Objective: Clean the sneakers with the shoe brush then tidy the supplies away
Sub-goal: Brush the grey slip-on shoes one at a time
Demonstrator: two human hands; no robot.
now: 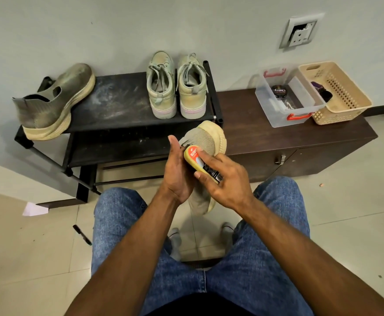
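Brushing under way: at frame centre the left hand (179, 176) grips a sneaker (205, 142), toe toward 12 o'clock, while the right hand (226, 181) holds the brush (200, 163) against it; likely next, more strokes

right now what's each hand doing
Left hand: holds the sneaker from the side.
Right hand: grips the shoe brush against the sneaker.

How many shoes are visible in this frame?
4. One grey sneaker lies at the left end of the black rack; a pale green pair stands at its right end; one more is held in the left hand. None seems hidden.
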